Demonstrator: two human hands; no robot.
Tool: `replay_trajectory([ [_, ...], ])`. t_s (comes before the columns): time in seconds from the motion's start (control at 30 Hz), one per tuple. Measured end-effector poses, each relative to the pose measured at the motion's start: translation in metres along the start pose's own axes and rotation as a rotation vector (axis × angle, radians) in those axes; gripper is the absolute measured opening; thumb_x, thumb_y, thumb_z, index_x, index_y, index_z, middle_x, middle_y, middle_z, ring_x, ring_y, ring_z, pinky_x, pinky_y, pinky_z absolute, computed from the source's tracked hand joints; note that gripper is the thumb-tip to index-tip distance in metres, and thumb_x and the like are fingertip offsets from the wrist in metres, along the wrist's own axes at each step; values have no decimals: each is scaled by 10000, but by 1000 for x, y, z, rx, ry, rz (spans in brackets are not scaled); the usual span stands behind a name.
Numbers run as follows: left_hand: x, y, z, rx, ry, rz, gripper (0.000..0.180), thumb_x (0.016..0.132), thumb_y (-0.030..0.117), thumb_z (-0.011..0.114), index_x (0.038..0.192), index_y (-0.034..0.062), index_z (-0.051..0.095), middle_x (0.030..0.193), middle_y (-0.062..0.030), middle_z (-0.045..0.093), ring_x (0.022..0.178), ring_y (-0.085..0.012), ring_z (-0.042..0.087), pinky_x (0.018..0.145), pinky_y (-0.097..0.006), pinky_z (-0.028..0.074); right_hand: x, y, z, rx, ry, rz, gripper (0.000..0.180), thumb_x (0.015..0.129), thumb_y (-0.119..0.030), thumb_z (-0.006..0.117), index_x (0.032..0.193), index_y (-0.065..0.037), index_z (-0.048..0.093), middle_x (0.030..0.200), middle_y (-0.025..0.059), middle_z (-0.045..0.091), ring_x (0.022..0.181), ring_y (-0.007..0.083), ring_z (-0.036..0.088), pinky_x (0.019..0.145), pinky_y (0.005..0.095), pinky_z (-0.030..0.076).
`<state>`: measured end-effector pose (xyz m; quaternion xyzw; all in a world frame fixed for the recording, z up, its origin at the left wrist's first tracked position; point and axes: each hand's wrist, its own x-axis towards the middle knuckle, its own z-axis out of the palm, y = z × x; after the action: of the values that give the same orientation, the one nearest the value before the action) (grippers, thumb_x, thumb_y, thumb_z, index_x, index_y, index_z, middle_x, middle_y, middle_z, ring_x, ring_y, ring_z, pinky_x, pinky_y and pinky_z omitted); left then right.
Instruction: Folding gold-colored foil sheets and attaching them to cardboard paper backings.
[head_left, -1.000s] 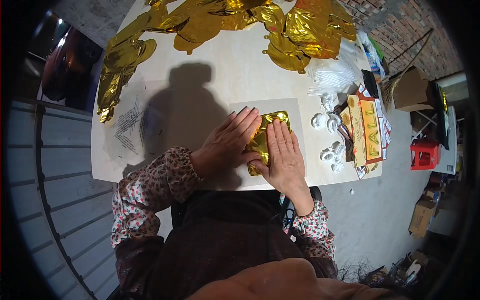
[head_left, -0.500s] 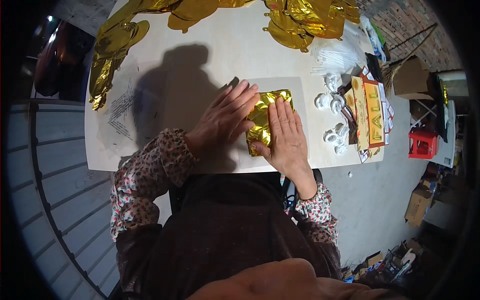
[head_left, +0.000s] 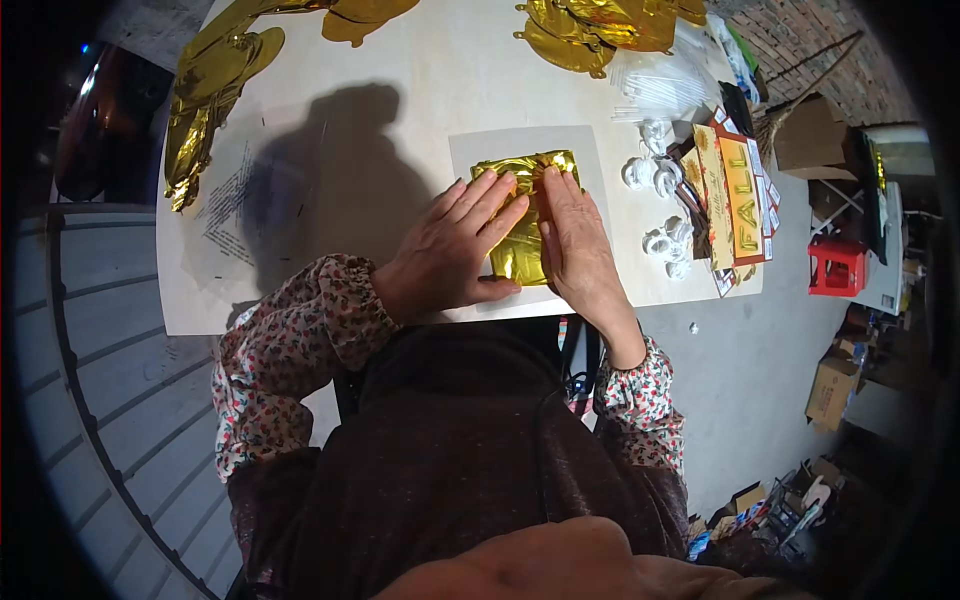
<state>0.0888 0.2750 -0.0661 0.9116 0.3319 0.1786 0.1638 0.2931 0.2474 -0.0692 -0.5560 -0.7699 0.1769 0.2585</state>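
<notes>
A folded gold foil balloon [head_left: 523,262] lies flat near the table's front edge, on a pale sheet [head_left: 578,143]. My left hand [head_left: 448,238] rests over its left side, palm down with the fingers stretched out. Against its right side lies my right hand [head_left: 583,248], fingers extended and close together, the thumb side toward the foil. Both hands press on the foil without gripping it. Part of the packet is hidden under them.
More gold foil balloons lie at the table's far right [head_left: 600,30] and left [head_left: 215,85]. Clear plastic sticks [head_left: 665,85], white ribbon rolls [head_left: 668,242] and colourful printed cards [head_left: 742,205] are on the right. A printed clear bag [head_left: 235,215] lies left; a red stool [head_left: 838,266] stands beyond the table.
My left hand has slid further onto the foil, its thumb now near the lower edge. My right hand has shifted to the right edge and turned partly onto its side. The view has moved slightly.
</notes>
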Motion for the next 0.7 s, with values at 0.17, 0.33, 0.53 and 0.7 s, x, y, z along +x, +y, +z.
replay_trajectory([
  [0.17, 2, 0, -3, -8, -23, 24, 780, 742, 438, 741, 1354, 24, 490, 1450, -231, 398, 1359, -351, 370, 1115, -478, 289, 0, 4, -2, -3, -17, 5, 510, 928, -27, 519, 1420, 0, 389, 1425, 213, 446, 1359, 365, 385, 1130, 457, 291],
  [0.33, 7, -6, 3, -42, 48, 14, 736, 737, 465, 740, 1270, -8, 556, 1408, -245, 438, 1315, -393, 416, 1081, -496, 325, 1, 3, 0, -117, -41, -30, 502, 921, -23, 518, 1409, 8, 404, 1447, 227, 418, 1373, 370, 366, 1141, 458, 267],
  [0.53, 14, -3, 10, -10, 58, -31, 948, 729, 548, 729, 1390, -49, 405, 1455, -273, 366, 1365, -426, 333, 1111, -515, 289, 1, 4, 4, -133, -26, -31, 491, 912, -24, 524, 1390, 26, 424, 1442, 236, 421, 1371, 370, 372, 1135, 461, 280],
  [0.7, 12, -1, 9, -27, 32, -84, 976, 720, 557, 730, 1411, -37, 380, 1486, -270, 312, 1387, -420, 298, 1123, -511, 272, 1, 1, 2, -110, -23, -8, 488, 912, -25, 526, 1389, 27, 433, 1441, 232, 428, 1369, 366, 380, 1130, 459, 284],
])
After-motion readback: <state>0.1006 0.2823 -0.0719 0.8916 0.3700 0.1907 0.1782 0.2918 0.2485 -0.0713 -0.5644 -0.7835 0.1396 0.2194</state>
